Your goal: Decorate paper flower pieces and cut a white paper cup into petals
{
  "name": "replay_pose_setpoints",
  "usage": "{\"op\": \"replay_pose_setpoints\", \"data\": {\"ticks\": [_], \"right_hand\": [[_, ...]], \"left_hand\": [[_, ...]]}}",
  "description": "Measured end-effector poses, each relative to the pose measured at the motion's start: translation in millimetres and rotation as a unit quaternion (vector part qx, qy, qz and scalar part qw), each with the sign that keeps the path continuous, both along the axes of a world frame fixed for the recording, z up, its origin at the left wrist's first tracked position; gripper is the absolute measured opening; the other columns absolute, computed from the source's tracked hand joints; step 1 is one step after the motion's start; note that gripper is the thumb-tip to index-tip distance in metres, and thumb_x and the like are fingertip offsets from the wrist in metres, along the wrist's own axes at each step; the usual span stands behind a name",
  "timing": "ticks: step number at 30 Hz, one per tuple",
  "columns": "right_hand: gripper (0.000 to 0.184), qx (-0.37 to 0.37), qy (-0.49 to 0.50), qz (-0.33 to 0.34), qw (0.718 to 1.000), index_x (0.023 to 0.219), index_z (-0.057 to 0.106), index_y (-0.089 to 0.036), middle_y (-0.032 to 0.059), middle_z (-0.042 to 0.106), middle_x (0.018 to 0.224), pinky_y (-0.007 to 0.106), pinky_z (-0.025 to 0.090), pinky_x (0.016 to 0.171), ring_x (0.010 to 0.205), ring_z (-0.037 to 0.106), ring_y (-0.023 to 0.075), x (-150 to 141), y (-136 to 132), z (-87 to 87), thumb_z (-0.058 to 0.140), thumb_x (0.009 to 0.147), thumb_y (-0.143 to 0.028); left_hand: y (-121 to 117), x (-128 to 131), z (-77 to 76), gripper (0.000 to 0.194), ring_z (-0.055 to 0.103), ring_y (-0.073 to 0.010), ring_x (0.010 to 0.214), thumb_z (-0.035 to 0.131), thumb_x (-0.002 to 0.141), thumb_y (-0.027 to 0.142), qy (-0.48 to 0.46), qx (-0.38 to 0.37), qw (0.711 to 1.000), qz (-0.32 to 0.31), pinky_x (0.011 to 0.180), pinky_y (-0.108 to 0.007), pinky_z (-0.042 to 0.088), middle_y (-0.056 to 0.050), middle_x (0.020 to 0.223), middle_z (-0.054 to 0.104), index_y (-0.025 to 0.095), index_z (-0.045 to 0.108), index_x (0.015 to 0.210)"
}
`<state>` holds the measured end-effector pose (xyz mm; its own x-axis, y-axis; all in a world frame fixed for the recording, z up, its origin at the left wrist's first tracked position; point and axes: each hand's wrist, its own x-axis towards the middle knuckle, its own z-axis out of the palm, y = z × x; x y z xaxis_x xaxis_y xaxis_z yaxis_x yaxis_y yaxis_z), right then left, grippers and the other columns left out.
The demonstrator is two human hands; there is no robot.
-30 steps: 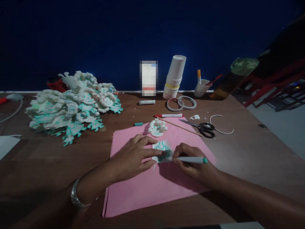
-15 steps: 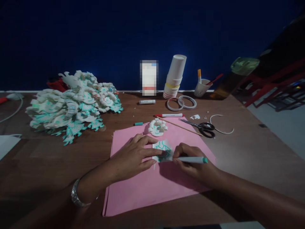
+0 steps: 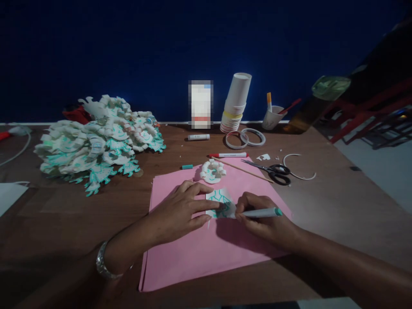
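Observation:
A small white piece of paper (image 3: 216,196) with green outlines lies on the pink sheets (image 3: 189,266). My left hand (image 3: 183,208) rests flat with fingers spread, its fingertips on the paper's left side and middle. In my right hand (image 3: 262,214) is a green marker (image 3: 265,212), gripped between thumb and fingers. Its tip points left at the paper's right edge and is hidden by my fingers. Just beyond the paper sits a paper face with curled strips (image 3: 212,172). A green marker cap (image 3: 187,167) lies past the far edge of the pink sheets.
Scissors (image 3: 273,171), a thin stick (image 3: 243,169) and a red marker (image 3: 228,155) lie beyond my right hand. Tape rings (image 3: 254,137), stacked paper cups (image 3: 236,101) and a pen cup (image 3: 273,119) stand farther back. Many paper figures (image 3: 103,146) are heaped at left.
My right hand has shifted very slightly right with the green marker, and the marker's back end has tipped up a little. My left hand stays in place.

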<state>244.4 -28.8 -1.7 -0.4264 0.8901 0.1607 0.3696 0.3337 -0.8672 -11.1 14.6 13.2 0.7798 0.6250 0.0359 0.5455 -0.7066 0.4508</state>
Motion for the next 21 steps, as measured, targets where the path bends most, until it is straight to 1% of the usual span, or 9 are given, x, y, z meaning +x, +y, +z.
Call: {"op": "replay_pose_setpoints", "data": {"ticks": [11,17,19,21], "right_hand": [[0.011,0.006,0.001,0.0,1.0,0.076,0.053,-0.021,-0.0015,0.062,0.066,0.023,0.039,0.055,0.057,0.053,0.0128,1.5,0.3,0.2,0.058,0.079,-0.011],[0.012,-0.004,0.012,0.006,1.0,0.077,0.053,-0.021,-0.0019,0.061,0.067,0.023,0.038,0.055,0.058,0.052,0.0127,2.9,-1.3,-0.4,0.057,0.078,-0.01],[0.011,-0.005,0.02,0.004,1.0,0.077,0.054,-0.021,-0.0018,0.06,0.067,0.023,0.038,0.055,0.058,0.052,0.0129,3.7,-1.2,-1.4,0.059,0.079,-0.011],[0.01,-0.008,0.042,-0.013,0.999,0.076,0.054,-0.021,-0.0016,0.059,0.067,0.024,0.037,0.055,0.058,0.05,0.0131,4.7,-0.4,-2.7,0.059,0.083,-0.015]], "left_hand": [[-0.5,0.9,2.0,0.037,0.042,-0.0275,0.128,0.063,0.092,0.025,0.008,-0.003,1.0,0.001,0.108,-0.048,0.036,0.0,0.138,0.053,0.041,0.065,0.125],[-0.2,0.3,0.5,0.037,0.043,-0.0272,0.127,0.063,0.092,0.026,0.003,0.005,1.0,-0.002,0.108,-0.048,0.035,-0.001,0.136,0.054,0.041,0.065,0.126],[0.1,0.1,0.4,0.037,0.043,-0.0271,0.126,0.063,0.092,0.026,0.002,0.005,1.0,-0.002,0.108,-0.048,0.035,-0.001,0.136,0.054,0.042,0.065,0.126],[0.1,0.3,0.8,0.037,0.043,-0.0271,0.126,0.063,0.093,0.027,0.007,0.0,1.0,-0.001,0.108,-0.048,0.036,-0.001,0.136,0.054,0.042,0.065,0.126]]}}
